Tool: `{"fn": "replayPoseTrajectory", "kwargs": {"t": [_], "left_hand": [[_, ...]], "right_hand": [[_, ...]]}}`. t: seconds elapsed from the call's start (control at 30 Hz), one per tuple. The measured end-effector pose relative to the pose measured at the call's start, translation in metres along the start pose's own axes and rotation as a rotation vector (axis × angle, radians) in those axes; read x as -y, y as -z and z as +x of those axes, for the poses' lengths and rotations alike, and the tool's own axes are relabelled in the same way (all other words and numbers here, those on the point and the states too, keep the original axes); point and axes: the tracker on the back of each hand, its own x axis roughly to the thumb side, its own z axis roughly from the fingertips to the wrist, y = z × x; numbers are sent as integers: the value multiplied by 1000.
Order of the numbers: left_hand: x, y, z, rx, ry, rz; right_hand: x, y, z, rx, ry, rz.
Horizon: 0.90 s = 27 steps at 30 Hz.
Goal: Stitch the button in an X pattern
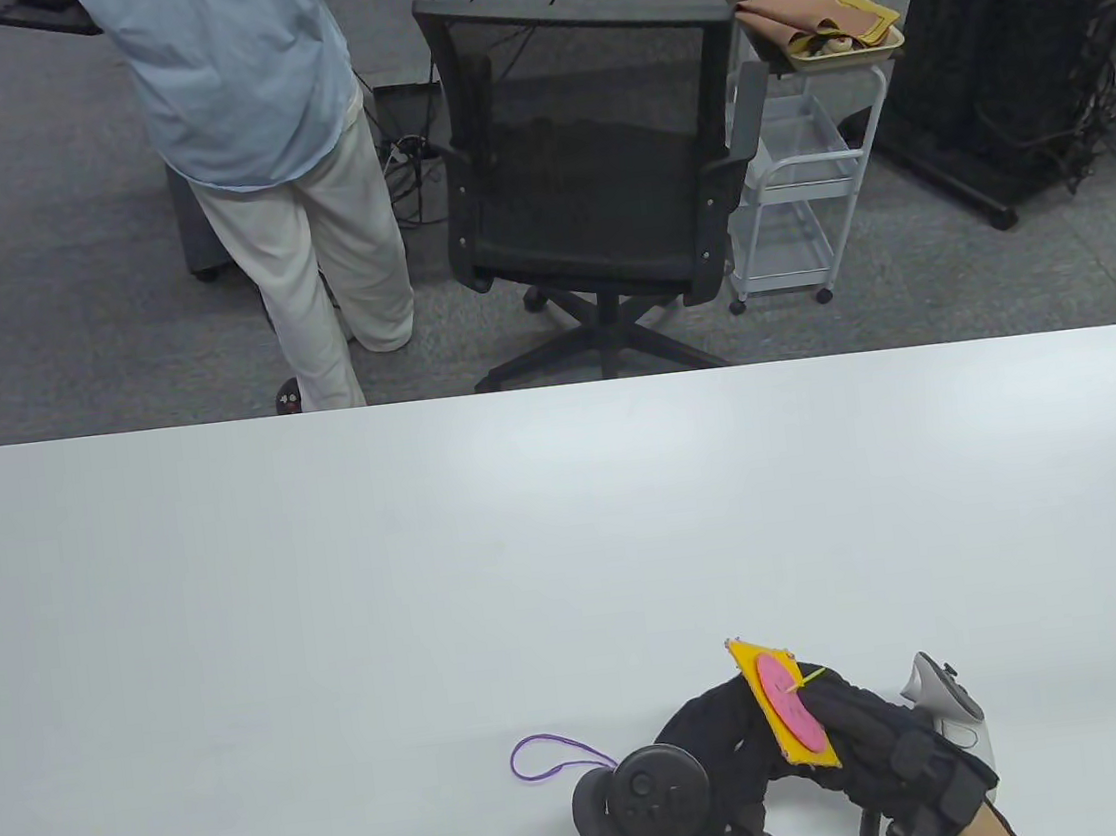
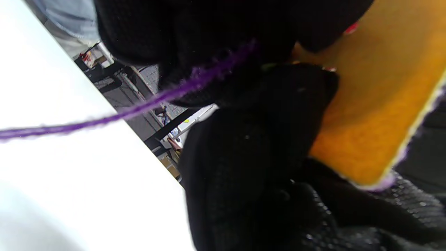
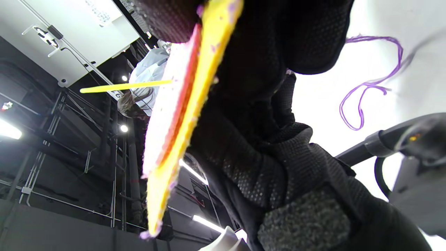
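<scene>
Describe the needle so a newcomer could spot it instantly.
Look at the white table's near edge, where two black-gloved hands hold up a yellow felt square bearing a pink button. The needle is the thin yellow-green sliver sticking out of the button's face.

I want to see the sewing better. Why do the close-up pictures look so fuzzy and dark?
Left wrist view: the purple thread and yellow felt sit too near the camera, so they blur. Right wrist view: the white table glares, and the black glove fills the frame. Table view is sharp.

Overhead camera looks down on my table (image 1: 335, 584). Both wrist cameras sit close, tilted; all three share the yellow felt square (image 1: 747, 663) at 6 o'clock.
</scene>
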Motion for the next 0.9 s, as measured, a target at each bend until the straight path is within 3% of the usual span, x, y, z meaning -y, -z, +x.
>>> {"fn": "replayPoseTrajectory", "kwargs": {"t": [0.3,0.6,0.9], "left_hand": [[4,1,-14,-68,-255,-72],[9,2,-29,-124,-583,-221],[10,3,-33,-181,-571,-316]], "right_hand": [[2,-4,6,40,-78,-68],[3,-7,12,68,-211,-156],[3,-11,16,90,-389,-260]]}}
